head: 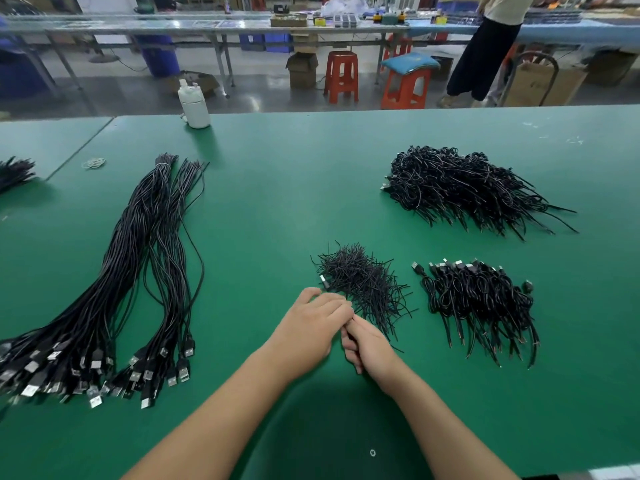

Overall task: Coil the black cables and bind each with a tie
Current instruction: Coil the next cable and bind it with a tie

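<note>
Both hands meet at the near edge of a loose heap of short black ties (360, 282) in the middle of the green table (277, 202). My right hand (369, 346) is curled round a black cable, of which only thin dark bits show between the fingers. My left hand (311, 323) has its fingers bent down against the right fingertips and seems to pinch a tie at the heap's edge; its fingertips are hidden. Long uncoiled black cables (138, 271) with USB plugs lie stretched out on the left.
A small pile of coiled cables (478, 299) lies right of the ties, and a larger pile (460, 188) sits farther back. A white bottle (194, 105) stands at the far edge. A person stands beyond the table at the back right, near some orange stools (341, 76).
</note>
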